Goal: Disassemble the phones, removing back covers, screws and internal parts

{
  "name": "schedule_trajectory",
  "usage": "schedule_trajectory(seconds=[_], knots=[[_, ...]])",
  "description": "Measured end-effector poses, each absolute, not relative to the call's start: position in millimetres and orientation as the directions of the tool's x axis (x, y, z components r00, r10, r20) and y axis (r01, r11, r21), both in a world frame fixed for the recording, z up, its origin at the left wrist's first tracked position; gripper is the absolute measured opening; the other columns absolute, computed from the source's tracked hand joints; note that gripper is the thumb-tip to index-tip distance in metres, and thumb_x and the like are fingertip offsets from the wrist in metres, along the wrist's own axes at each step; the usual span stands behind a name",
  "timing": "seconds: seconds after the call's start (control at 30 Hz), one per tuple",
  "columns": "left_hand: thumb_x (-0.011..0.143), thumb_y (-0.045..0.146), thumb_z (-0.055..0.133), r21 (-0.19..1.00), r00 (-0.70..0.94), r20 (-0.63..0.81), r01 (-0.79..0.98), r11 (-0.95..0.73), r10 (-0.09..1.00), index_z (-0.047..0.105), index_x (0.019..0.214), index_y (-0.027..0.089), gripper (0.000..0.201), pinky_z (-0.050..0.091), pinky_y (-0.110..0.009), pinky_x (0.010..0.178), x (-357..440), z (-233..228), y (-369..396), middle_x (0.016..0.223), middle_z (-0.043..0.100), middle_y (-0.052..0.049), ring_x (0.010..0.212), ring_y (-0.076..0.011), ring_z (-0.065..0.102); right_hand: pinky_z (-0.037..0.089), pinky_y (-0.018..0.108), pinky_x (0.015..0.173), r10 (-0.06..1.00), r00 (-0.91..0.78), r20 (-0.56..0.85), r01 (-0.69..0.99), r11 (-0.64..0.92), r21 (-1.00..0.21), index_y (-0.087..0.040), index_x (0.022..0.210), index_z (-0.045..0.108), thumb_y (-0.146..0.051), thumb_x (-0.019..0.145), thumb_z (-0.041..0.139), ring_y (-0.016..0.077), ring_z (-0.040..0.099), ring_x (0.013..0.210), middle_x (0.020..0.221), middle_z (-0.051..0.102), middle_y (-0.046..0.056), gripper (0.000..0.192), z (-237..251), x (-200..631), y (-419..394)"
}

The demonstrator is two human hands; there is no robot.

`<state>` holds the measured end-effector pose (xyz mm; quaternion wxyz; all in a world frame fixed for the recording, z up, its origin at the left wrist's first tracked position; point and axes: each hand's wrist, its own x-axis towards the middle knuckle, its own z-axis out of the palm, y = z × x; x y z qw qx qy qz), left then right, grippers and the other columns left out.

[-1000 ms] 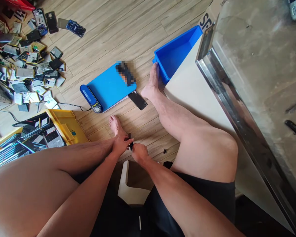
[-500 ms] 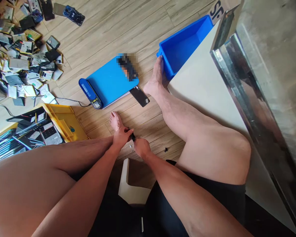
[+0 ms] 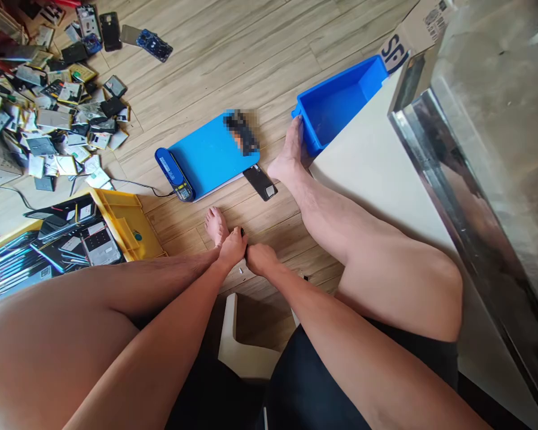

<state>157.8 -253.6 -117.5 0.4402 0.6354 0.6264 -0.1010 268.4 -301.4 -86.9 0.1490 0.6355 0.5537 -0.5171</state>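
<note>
Low between my knees, my left hand point(image 3: 234, 247) is closed with a small black object point(image 3: 242, 232) poking out at its thumb side. My right hand point(image 3: 260, 260) is curled into a fist right beside it, knuckles toward the left hand. Fingers hide most of the black object, so its kind is unclear. Ahead on the floor lies a flat blue heating pad point(image 3: 206, 158) with a dark blue control unit point(image 3: 174, 174) at its left end. A blurred-out dark and orange item rests on its far right corner. A black phone point(image 3: 260, 182) touches the pad's near right edge.
Left stands a yellow crate point(image 3: 130, 230) packed with phone parts. Beyond it a heap of phone batteries point(image 3: 67, 119) spreads over the floor. A blue bin point(image 3: 341, 98) sits by my right foot, beside a white panel point(image 3: 367, 155). A cable runs to the pad.
The whole view has shifted slightly right and down. Both hands are closer together, and less of the black object shows between them.
</note>
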Motion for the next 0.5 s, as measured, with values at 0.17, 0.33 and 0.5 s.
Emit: schedule_trajectory(seconds=[0.17,0.33,0.5], knots=[[0.098,0.039,0.062,0.324,0.185,-0.733,0.941,0.097,0.654,0.060,0.131,0.017,0.039,0.054,-0.048,0.098,168.3,-138.9,-242.6,0.122,0.066,-0.010,0.108,-0.0238,0.066,0.058,0.043,0.092,0.499,-0.140,-0.855,0.844,-0.392,-0.367,-0.017,0.125,0.064,-0.036,0.099,0.066,0.0235,0.067,0.108,0.127,0.065,0.010,0.033,-102.3,268.3,-295.7],[0.100,0.038,0.056,0.247,0.214,-0.745,0.968,-0.038,0.632,0.058,0.132,0.019,0.038,0.050,-0.052,0.103,171.2,-149.7,-224.9,0.130,0.062,-0.012,0.117,-0.0263,0.062,0.058,0.041,0.092,0.467,-0.144,-0.872,0.821,-0.435,-0.369,-0.019,0.123,0.066,-0.039,0.100,0.064,0.0225,0.067,0.107,0.127,0.066,0.009,0.030,-119.9,267.0,-288.2],[0.099,0.034,0.057,0.215,0.286,-0.731,0.958,-0.189,0.619,0.054,0.137,0.019,0.040,0.046,-0.054,0.108,170.4,-152.1,-210.2,0.137,0.057,-0.015,0.126,-0.0299,0.057,0.056,0.042,0.096,0.456,-0.141,-0.879,0.807,-0.462,-0.369,-0.021,0.122,0.067,-0.041,0.101,0.062,0.0224,0.066,0.110,0.128,0.066,0.008,0.030,-127.9,264.3,-284.3]])
